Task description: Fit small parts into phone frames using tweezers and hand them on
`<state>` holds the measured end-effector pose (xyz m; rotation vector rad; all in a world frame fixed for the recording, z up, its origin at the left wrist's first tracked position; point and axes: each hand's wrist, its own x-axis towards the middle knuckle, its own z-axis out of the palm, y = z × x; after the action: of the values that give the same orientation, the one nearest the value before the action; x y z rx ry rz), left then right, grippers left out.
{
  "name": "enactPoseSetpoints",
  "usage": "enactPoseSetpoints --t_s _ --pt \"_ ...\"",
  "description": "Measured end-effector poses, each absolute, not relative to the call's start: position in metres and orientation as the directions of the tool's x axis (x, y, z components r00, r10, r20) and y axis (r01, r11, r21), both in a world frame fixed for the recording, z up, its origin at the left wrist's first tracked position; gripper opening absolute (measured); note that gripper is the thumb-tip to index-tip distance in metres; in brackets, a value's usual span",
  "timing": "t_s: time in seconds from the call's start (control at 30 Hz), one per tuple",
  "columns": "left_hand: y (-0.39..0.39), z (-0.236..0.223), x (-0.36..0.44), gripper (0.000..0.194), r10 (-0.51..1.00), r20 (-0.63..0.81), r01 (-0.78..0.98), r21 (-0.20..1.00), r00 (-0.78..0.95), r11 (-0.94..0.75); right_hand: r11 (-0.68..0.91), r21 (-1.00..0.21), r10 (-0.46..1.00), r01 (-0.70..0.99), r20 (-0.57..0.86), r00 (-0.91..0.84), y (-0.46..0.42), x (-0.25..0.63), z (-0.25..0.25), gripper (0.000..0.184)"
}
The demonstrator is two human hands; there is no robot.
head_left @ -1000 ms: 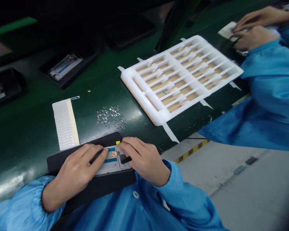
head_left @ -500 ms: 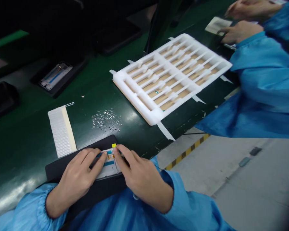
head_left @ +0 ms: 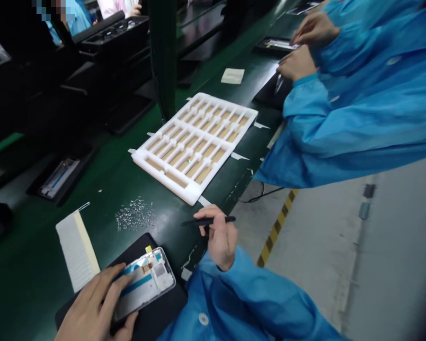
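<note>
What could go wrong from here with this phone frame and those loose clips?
The left hand grips the phone frame on the black mat, so a slip might damage its small orange flex part. The black pointed tool in the right hand points toward the loose metal clips, which a careless sweep could scatter.
</note>
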<state>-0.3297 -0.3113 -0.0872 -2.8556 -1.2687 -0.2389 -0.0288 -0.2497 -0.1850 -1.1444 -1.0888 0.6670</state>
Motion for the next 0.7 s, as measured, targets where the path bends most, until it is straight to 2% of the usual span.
enactPoseSetpoints --t_s 0.1,0.2,0.27,0.37,0.47,0.57,0.7 --pt "-0.293 -0.082 -0.347 0.04 0.781 0.11 0.775 0.099 0.614 -0.624 0.301 -0.948 0.887 0.106 0.319 0.333 -0.254 -0.034 -0.184 0.051" --pt "-0.245 -0.064 -0.362 0.046 0.828 0.127 0.823 0.104 0.546 -0.559 0.292 -0.945 0.908 0.149 0.323 0.267 -0.254 -0.035 -0.178 0.05" --pt "-0.194 -0.049 -0.361 0.052 0.86 0.151 0.859 0.095 0.487 -0.503 0.287 -0.941 0.911 0.181 0.326 0.253 -0.253 -0.033 -0.173 0.05" --pt "-0.107 -0.026 -0.339 0.06 0.93 0.109 0.933 0.044 0.351 -0.357 0.306 -0.926 0.901 0.222 0.357 0.248 -0.25 -0.032 -0.169 0.049" --pt "-0.028 -0.012 -0.309 0.072 0.956 0.083 0.959 0.012 0.28 -0.282 0.317 -0.914 0.884 0.254 0.382 0.271 -0.248 -0.031 -0.167 0.047" --pt "0.035 -0.012 -0.288 0.078 0.962 0.096 0.965 0.022 0.257 -0.261 0.313 -0.908 0.866 0.28 0.394 0.309 -0.245 -0.03 -0.166 0.046" --pt "0.097 -0.033 -0.274 0.074 0.98 0.143 0.985 0.085 0.139 -0.152 0.316 -0.904 0.847 0.288 0.405 0.343 -0.242 -0.029 -0.166 0.045"
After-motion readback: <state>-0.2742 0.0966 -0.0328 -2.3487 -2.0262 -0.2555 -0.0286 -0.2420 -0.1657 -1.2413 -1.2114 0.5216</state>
